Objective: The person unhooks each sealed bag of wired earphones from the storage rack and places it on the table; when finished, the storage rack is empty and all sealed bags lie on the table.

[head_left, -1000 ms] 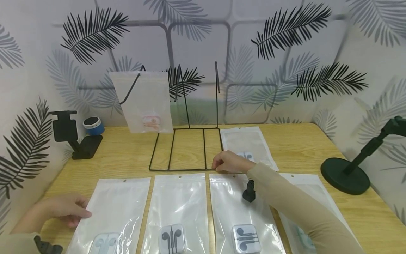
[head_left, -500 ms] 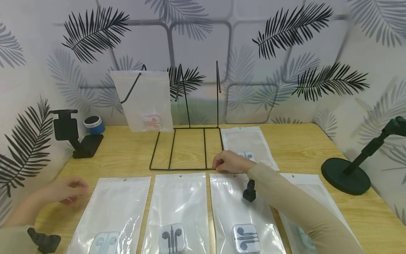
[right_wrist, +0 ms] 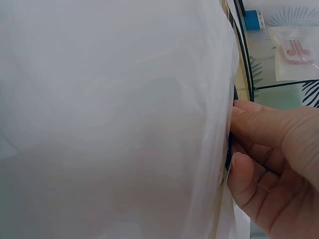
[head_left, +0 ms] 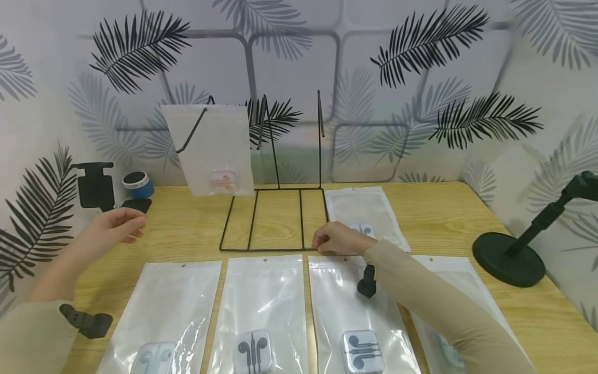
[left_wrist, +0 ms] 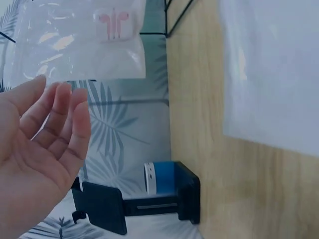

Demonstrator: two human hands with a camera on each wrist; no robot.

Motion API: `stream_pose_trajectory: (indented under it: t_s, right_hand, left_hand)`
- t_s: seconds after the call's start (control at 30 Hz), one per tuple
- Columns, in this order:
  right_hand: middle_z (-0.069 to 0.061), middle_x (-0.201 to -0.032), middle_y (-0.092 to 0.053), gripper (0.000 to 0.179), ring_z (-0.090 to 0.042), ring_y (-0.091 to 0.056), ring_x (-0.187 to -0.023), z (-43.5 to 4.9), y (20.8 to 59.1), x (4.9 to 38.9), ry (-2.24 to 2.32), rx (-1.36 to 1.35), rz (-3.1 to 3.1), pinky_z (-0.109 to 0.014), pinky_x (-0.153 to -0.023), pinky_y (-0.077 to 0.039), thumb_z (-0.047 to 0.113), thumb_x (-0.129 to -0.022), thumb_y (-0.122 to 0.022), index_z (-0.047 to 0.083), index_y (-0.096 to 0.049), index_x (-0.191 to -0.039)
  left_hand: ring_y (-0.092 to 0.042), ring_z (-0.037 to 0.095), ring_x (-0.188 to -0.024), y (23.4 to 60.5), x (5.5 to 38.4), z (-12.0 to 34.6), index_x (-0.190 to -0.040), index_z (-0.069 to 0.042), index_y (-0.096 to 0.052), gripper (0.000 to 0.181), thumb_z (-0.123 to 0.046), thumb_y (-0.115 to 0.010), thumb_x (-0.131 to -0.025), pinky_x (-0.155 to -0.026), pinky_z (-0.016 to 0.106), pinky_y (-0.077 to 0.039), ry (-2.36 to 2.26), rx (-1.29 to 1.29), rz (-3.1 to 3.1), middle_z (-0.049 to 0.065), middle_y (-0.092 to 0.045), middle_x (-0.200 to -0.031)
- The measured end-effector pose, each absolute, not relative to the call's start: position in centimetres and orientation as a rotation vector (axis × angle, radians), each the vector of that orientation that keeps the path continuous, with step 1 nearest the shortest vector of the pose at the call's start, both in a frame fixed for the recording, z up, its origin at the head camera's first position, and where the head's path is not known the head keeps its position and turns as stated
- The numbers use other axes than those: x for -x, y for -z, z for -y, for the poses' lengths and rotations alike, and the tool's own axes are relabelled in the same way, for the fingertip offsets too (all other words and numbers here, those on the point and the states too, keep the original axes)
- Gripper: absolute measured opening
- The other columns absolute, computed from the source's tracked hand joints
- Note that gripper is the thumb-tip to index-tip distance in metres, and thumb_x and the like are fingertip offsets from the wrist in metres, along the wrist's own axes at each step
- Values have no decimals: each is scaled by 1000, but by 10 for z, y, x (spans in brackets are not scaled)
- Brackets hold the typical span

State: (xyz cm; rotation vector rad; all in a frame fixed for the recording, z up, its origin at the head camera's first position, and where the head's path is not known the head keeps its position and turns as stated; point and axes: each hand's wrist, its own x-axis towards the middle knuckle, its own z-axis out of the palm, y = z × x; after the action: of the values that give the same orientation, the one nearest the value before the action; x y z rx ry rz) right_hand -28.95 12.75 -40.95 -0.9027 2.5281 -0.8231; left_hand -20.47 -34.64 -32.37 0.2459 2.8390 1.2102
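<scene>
My left hand [head_left: 114, 226] is raised at the left, in front of the black phone stand, with its fingers loosely bent and holding nothing. In the left wrist view it is nearest to a hanging bag [left_wrist: 75, 45] with pink earphones inside. My right hand [head_left: 338, 238] pinches the front bar of a black wire display rack [head_left: 261, 250] near its right corner. Just in front of that hand lies a white zip bag [head_left: 327, 291] with a boxed pair of earphones [head_left: 362, 351]. From the rack's left hook hangs the pink earphone bag [head_left: 215, 140].
More zip bags lie on the wooden table: a left bag [head_left: 173, 291], a middle bag [head_left: 263, 291], a right bag [head_left: 448, 270] and a back bag [head_left: 359, 202]. A phone stand [head_left: 95, 184] and blue round device [head_left: 138, 187] stand back left, a black stand base [head_left: 508, 262] at right.
My left hand has let go of the left bag's edge, then risen and moved forward toward the phone stand. The right hand stays at the rack's front bar.
</scene>
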Motion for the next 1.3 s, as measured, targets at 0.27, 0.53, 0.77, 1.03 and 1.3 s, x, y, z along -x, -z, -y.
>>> stream_pose_trajectory:
  t_s: [0.27, 0.53, 0.77, 1.03, 1.3]
  right_hand:
    - [4, -77, -61, 13, -10, -51, -70, -128, 407, 288, 823, 872, -2529, -24, -64, -45, -2, -83, -64, 11, -68, -84]
    - [6, -76, -60, 13, -11, -50, -70, -129, 411, 289, 820, 867, -2529, -24, -63, -45, 0, -84, -64, 12, -68, -85]
    - [5, -76, -60, 13, -11, -50, -70, -129, 412, 291, 815, 864, -2533, -24, -63, -45, 0, -83, -64, 12, -68, -84]
    - [4, -76, -61, 13, -11, -51, -70, -127, 409, 288, 820, 862, -2527, -24, -64, -45, -1, -83, -64, 12, -68, -84]
    - [4, -77, -61, 13, -10, -51, -71, -127, 407, 287, 815, 856, -2537, -24, -65, -45, -1, -83, -64, 11, -68, -85]
  left_hand:
    - [-55, 1, -83, 310, 233, 319, -120, 1, -49, 45, -37, -48, -95, -70, 12, -48, -1494, -267, -2980, -4, -58, -95]
    - [-42, 22, -121, 298, 269, 287, -138, 0, -32, 57, -35, -47, -95, -97, 31, -39, -1738, -187, -2969, 16, -37, -134]
    - [-17, 30, -136, 295, 299, 272, -147, -4, -13, 68, -34, -46, -95, -108, 41, -20, -1875, -69, -2843, 15, -14, -150]
    - [-11, 31, -137, 295, 311, 266, -148, -6, -1, 72, -28, -46, -96, -110, 40, -15, -1861, -52, -2809, 17, -8, -151]
    - [-41, 27, -121, 302, 314, 265, -146, -5, -20, 58, -23, -46, -97, -98, 37, -36, -1943, -18, -2839, 22, -38, -131]
